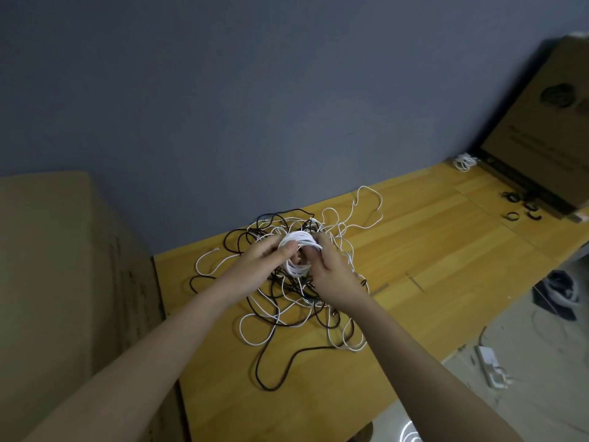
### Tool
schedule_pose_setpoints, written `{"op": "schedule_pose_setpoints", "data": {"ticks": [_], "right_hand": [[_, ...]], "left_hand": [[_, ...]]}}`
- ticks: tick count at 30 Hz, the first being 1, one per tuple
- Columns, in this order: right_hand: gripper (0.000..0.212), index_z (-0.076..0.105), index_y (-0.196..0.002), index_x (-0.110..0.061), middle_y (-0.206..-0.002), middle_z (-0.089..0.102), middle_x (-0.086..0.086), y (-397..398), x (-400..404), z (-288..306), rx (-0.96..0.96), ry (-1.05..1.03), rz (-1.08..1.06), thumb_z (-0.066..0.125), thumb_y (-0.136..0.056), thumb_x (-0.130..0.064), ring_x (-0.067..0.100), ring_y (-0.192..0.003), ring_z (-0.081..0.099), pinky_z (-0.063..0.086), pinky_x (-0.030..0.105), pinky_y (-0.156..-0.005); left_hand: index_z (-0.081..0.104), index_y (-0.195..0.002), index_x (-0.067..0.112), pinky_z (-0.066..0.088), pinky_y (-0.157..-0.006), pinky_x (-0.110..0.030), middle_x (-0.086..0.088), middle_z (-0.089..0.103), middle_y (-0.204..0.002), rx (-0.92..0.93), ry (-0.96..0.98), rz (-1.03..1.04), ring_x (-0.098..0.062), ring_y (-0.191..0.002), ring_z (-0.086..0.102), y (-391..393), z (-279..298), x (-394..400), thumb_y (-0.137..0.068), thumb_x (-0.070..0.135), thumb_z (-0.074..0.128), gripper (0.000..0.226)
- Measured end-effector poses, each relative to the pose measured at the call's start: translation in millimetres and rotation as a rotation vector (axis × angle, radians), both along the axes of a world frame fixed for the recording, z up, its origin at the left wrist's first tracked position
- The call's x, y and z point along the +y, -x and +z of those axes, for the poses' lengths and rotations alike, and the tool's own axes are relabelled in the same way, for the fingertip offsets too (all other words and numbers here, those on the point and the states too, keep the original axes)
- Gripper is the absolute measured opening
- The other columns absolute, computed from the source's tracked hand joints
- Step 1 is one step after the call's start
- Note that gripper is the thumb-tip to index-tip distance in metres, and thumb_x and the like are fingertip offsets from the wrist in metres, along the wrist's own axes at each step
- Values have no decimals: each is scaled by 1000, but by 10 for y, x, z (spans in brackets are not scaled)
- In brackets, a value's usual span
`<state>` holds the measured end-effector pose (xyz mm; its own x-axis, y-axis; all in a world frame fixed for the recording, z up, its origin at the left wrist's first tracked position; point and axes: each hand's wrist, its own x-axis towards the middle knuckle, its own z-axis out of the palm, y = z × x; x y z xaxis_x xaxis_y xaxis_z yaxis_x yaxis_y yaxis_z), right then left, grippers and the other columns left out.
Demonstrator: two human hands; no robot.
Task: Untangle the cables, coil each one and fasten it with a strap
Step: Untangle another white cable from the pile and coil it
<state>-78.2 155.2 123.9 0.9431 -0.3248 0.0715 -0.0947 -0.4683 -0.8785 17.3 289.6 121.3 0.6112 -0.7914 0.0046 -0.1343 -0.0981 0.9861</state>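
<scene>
A coil of white cable (298, 247) is held above a tangle of black and white cables (287, 301) on the wooden table (430, 250). My left hand (264, 260) grips the coil's left side with the thumb pressed over the loops. My right hand (331, 269) holds the coil's right side with its fingers curled round the strands. Several black straps (522, 207) lie at the far right of the table. A coiled white cable (465, 161) sits near the back right corner.
A large cardboard box (63, 282) stands against the table's left end. Another cardboard box (548, 122) leans at the far right. On the floor to the right lie a white power strip (489, 365) and a dark shoe (561, 288).
</scene>
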Motion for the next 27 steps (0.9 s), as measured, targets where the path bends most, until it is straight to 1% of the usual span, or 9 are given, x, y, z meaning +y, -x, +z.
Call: {"op": "schedule_pose_setpoints", "data": {"ticks": [3, 7, 9, 11, 15, 17, 21, 25, 27], "right_hand": [[11, 47, -104, -14, -93, 50, 5, 3, -128, 93, 129, 319, 105, 37, -102, -17, 17, -85, 45, 33, 28, -65], [12, 46, -109, -15, -92, 45, 0, -16, -170, 127, 199, 566, 246, 39, -99, -12, 16, -89, 36, 29, 31, -70], [14, 50, -111, -14, -97, 51, -1, -40, -154, 116, 135, 477, 219, 42, -100, -17, 15, -90, 43, 35, 30, -72], [22, 55, -116, -16, -103, 58, -1, -40, -161, 102, 62, 303, 127, 48, -99, -26, 13, -91, 54, 45, 27, -76], [27, 61, -113, -27, -93, 65, -9, -1, -232, -11, 120, 329, 85, 45, -98, -43, 5, -84, 58, 44, 27, -73], [24, 64, -107, -30, -83, 66, -10, 28, -206, -52, 129, 80, 99, 46, -98, -44, 0, -73, 57, 41, 22, -66], [26, 65, -112, -23, -96, 67, 6, 80, -164, -90, 83, -362, 117, 56, -91, -36, 19, -89, 62, 47, 32, -76], [48, 59, -119, -13, -92, 63, 6, 49, -79, -108, 30, -839, 42, 57, -71, -14, 16, -73, 59, 42, 25, -53], [47, 57, -120, -7, -98, 63, 11, 21, -34, -93, -37, -1073, 31, 57, -73, -14, 22, -77, 61, 45, 31, -57]], "left_hand": [[56, -112, 28, 47, -76, -9, 9, 66, -103, 28, -123, -90, 3, -92, 63, -65, -7, 60, -94, 36, 54, 19], [54, -98, 30, 43, -67, -19, 10, 61, -84, -149, -222, -156, 0, -74, 57, -5, 35, 31, -87, 54, 49, 27], [51, -95, 26, 38, -59, -23, 8, 56, -76, -323, -268, -66, 0, -62, 49, -7, 7, -4, -95, 49, 43, 24], [51, -97, 23, 37, -59, -24, 1, 57, -79, -384, -263, 11, -6, -63, 51, -6, -10, -23, -98, 45, 39, 26], [50, -92, 25, 37, -52, -14, 12, 54, -68, -407, -223, 52, 2, -59, 51, 48, -31, -43, -99, 42, 40, 21], [51, -94, 25, 37, -52, -13, 14, 55, -68, -428, -219, 62, 3, -61, 53, 76, -43, -58, -99, 41, 41, 20], [51, -99, 22, 39, -50, -19, 4, 59, -72, -461, -240, 82, -3, -57, 55, 109, -45, -72, -99, 45, 37, 26], [48, -101, 19, 52, -54, -34, 1, 64, -83, -378, -213, 174, -10, -58, 65, 100, -7, -68, -100, 43, 34, 28], [47, -101, 20, 51, -55, -32, 1, 64, -85, -397, -229, 201, -12, -61, 65, 99, -22, -72, -100, 44, 34, 28]]}}
